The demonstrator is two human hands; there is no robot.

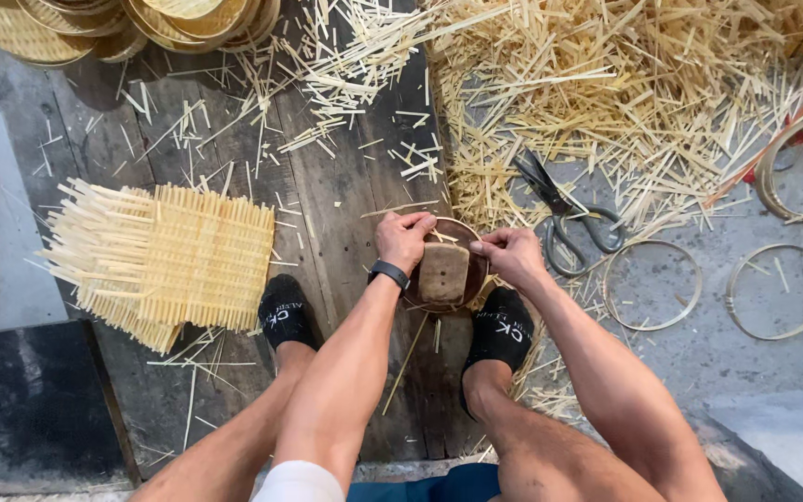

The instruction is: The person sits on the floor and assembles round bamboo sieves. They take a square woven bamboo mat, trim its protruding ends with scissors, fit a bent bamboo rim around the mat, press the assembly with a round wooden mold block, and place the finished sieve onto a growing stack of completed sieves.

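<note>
As seen, scissors [564, 214] nr hands [457, 244].

Both bare forearms are extended forward and down between the raised knees, converging toward the middle. The left hand [403, 239] is curled into a loose fist, knuckles upward, and a dark band is worn on its wrist. The right hand [511, 253] is bent inward, its fingers [487, 247] pinched together toward the left hand.
</note>
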